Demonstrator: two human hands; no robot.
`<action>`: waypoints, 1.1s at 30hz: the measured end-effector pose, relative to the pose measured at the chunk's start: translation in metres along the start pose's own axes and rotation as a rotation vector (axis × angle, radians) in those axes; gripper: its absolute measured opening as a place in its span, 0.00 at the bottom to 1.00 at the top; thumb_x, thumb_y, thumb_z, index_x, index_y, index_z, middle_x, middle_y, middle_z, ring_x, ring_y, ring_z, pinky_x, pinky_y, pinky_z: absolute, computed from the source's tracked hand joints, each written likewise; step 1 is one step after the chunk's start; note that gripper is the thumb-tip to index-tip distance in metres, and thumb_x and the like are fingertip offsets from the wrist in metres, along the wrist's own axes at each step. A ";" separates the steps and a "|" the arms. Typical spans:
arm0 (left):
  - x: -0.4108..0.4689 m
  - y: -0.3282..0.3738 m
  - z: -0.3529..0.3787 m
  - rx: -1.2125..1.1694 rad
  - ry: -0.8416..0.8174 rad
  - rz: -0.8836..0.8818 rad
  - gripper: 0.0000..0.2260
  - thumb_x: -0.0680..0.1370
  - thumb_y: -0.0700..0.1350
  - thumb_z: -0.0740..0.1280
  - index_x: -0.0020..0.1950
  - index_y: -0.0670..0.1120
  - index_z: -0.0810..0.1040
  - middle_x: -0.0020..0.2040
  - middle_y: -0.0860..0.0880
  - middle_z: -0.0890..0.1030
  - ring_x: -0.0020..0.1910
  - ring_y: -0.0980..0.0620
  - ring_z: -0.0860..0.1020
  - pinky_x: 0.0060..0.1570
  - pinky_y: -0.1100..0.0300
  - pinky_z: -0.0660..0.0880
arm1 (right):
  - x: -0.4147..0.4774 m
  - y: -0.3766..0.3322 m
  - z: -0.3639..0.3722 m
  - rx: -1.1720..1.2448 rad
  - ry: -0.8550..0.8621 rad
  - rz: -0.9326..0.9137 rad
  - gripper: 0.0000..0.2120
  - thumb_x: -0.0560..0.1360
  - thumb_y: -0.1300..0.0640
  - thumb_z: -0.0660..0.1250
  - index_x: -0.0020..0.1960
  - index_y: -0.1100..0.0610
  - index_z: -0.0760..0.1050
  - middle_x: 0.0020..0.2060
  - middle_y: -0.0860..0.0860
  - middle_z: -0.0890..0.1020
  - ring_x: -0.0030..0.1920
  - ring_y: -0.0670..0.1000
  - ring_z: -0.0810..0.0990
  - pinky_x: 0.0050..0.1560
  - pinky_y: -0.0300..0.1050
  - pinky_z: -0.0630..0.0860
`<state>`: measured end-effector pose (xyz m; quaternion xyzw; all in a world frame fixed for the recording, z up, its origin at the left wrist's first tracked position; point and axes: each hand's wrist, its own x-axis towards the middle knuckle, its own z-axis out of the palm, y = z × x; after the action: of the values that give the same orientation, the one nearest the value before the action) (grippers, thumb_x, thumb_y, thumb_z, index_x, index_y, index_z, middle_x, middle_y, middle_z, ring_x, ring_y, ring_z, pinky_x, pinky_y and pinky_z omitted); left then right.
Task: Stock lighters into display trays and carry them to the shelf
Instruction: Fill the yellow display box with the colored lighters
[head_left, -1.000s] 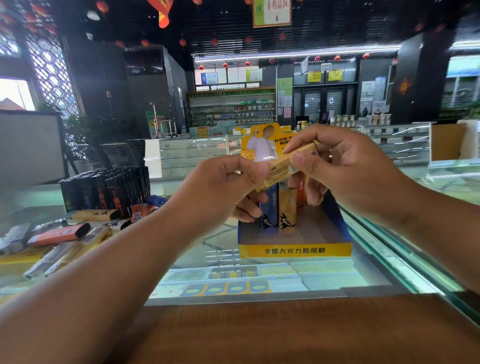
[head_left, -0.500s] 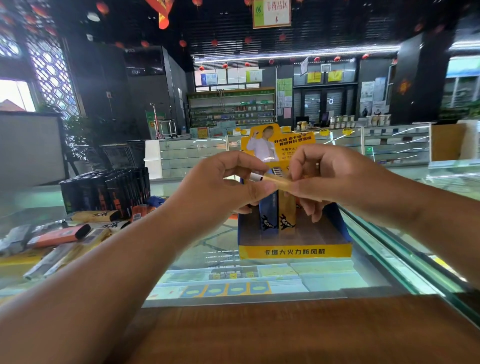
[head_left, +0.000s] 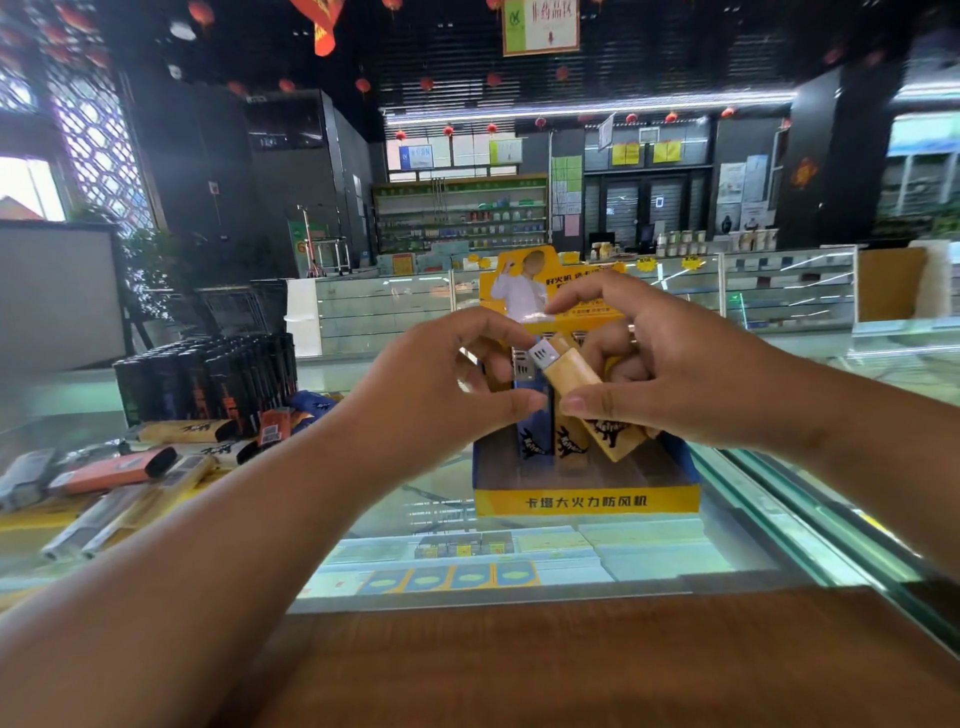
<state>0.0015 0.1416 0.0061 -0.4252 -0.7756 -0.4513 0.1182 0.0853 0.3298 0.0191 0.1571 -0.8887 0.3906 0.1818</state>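
Observation:
My right hand (head_left: 670, 374) grips a yellow lighter (head_left: 576, 376) with a metal head, tilted with its base down over the display tray (head_left: 587, 501). My left hand (head_left: 447, 384) is curled beside the lighter's head, index tip and thumb close to it; whether they touch it is unclear. The blue-and-yellow cardboard tray stands on the glass counter and holds a blue lighter (head_left: 530, 441) and another yellow lighter (head_left: 569, 441) upright at its back.
A block of black lighters (head_left: 208, 379) stands at the left on the glass counter (head_left: 737, 525). Several loose wrapped lighters (head_left: 114, 473) lie in front of it. A wooden counter edge (head_left: 571, 665) runs along the near side. Shop shelves are far behind.
The yellow lighter has swung from lying level between both hands to tilting base-down over the tray. My right hand now carries it and my left hand's pinch has loosened.

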 end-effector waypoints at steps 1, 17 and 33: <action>0.001 -0.001 0.000 0.024 0.015 -0.004 0.11 0.69 0.46 0.78 0.48 0.56 0.81 0.41 0.53 0.81 0.35 0.59 0.76 0.37 0.72 0.70 | 0.000 0.000 0.000 0.011 0.021 -0.007 0.22 0.71 0.60 0.73 0.59 0.44 0.70 0.37 0.55 0.82 0.31 0.57 0.79 0.33 0.47 0.78; 0.007 -0.018 -0.003 0.320 -0.135 -0.198 0.07 0.70 0.54 0.76 0.40 0.54 0.82 0.38 0.53 0.82 0.32 0.60 0.75 0.29 0.71 0.67 | -0.001 0.003 0.002 -0.234 0.204 -0.157 0.14 0.68 0.55 0.76 0.45 0.47 0.72 0.41 0.46 0.80 0.34 0.56 0.82 0.37 0.59 0.79; 0.009 -0.023 -0.004 0.353 -0.232 -0.208 0.06 0.71 0.54 0.76 0.43 0.54 0.82 0.36 0.55 0.79 0.31 0.60 0.73 0.27 0.71 0.65 | 0.002 0.007 0.002 -0.448 0.200 -0.195 0.10 0.68 0.52 0.77 0.43 0.49 0.76 0.39 0.43 0.76 0.35 0.48 0.76 0.36 0.38 0.72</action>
<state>-0.0224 0.1381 -0.0011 -0.3647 -0.8907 -0.2663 0.0534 0.0802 0.3325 0.0143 0.1582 -0.9113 0.1783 0.3358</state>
